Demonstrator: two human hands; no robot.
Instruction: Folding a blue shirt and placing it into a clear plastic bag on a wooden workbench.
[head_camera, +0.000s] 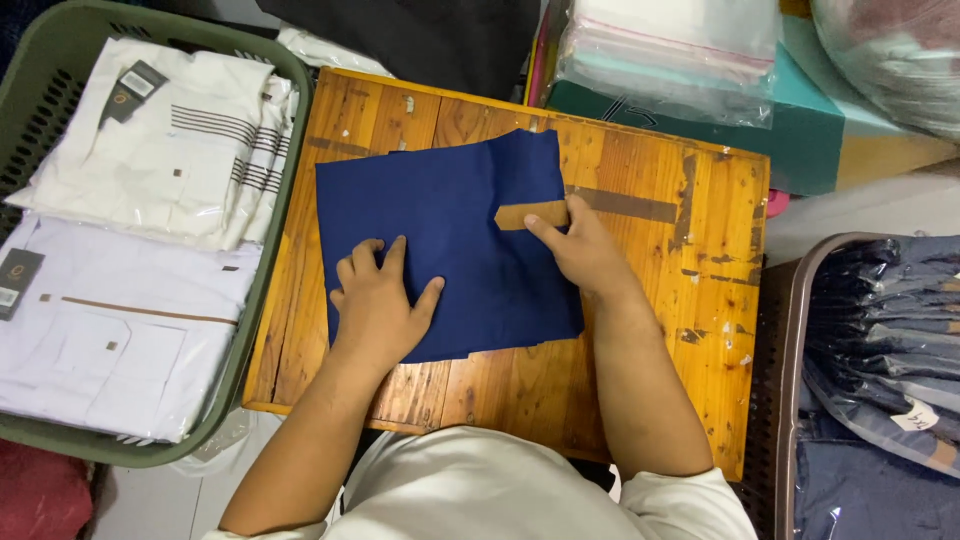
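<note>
The folded navy garment (450, 240) is lying mid-board on the wooden board (640, 330). The left hand (378, 305) is pressing it flat, fingers spread; the right hand (580, 245) — nearer the brown strip (532, 214) — is seemingly pinning that strip's right end, its long axis running left–right.

A navy blue folded garment (450, 250) with a brown strip (532, 214) lies on the orange-brown wooden surface (720, 300); white striped shirts (170, 140) fill the olive-green basket (262, 300).

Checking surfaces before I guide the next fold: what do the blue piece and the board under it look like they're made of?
Blue garment: matte woven cloth, probably cotton, lying soft and creased. Board: varnished orange-brown wooden planks, grain showing, finish scuffed, with tape remnants.
</note>
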